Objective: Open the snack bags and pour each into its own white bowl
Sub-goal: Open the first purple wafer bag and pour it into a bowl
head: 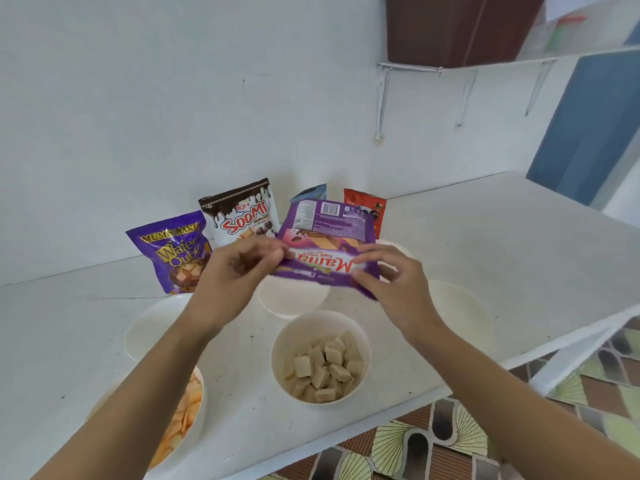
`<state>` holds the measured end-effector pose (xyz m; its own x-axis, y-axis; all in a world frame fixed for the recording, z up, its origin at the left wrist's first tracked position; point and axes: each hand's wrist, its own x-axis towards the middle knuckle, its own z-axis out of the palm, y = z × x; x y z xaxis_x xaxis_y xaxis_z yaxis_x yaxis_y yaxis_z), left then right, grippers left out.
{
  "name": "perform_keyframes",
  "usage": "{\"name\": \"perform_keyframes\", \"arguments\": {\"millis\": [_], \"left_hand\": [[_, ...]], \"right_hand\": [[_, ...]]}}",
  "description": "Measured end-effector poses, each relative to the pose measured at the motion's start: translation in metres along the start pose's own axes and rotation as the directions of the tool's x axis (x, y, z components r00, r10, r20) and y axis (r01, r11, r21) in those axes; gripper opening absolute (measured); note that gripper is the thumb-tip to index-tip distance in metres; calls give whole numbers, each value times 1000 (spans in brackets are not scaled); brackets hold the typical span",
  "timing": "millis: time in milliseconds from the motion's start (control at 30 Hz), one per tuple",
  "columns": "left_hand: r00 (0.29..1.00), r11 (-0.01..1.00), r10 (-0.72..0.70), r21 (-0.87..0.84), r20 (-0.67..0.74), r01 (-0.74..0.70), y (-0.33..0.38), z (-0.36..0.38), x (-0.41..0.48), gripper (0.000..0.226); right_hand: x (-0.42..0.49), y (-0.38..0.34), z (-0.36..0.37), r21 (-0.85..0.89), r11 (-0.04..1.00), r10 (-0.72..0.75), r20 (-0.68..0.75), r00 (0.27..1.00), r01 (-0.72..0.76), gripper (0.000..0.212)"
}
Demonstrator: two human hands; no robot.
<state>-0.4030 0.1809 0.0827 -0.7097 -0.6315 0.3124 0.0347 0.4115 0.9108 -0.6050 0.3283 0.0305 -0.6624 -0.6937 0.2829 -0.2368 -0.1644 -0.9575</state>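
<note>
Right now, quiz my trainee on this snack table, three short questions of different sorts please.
1. True or false: the left hand and the right hand both hold the purple bag.
2. The front bowl between the forearms holds: A pale cubes, B orange crisps, C nothing.
3. Fill in: the Soomi bag stands against the ____.
Key: 1 true; 2 A; 3 wall.

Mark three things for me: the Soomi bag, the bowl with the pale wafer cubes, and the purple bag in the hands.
Soomi bag (242, 216): head view, on its red lettering.
bowl of wafer cubes (301, 329): head view, on its bare inner wall.
held purple bag (325, 233): head view, on its upper printed panel.
</note>
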Motion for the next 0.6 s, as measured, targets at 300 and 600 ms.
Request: {"name": "perform_keyframes", "arguments": {"millis": [300,600], "left_hand": [[983,954,151,246,104,-172,4,15,40,22],[834,753,499,359,236,-552,30,70,71,13]], "right_hand": [[-9,-29,-12,12,1000,9,24,1000,-9,39],[-27,-59,-60,-529,845,-260,-265,928,85,13]]}}
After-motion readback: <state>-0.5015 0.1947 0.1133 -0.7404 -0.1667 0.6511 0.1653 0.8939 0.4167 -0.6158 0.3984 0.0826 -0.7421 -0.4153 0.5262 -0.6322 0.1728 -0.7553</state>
